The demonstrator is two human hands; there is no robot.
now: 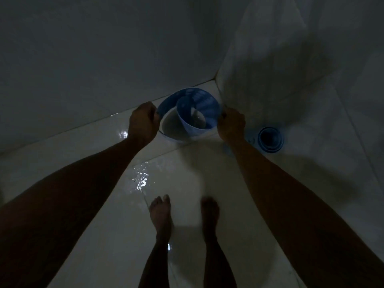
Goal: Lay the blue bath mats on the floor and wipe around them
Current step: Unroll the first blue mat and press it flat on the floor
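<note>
A blue bath mat [188,113], rolled into a loose coil, stands in the corner where the two tiled walls meet. My left hand [142,121] grips its left edge and my right hand [230,126] grips its right edge, both fists closed on the mat. A second blue bath mat [270,139], rolled tight, stands upright on the floor to the right, apart from my right hand. The room is dim.
The white tiled floor [187,173] is wet, with shiny water patches at the left and centre. My bare feet [182,213] stand behind the mats. Tiled walls close off the space at the back and right.
</note>
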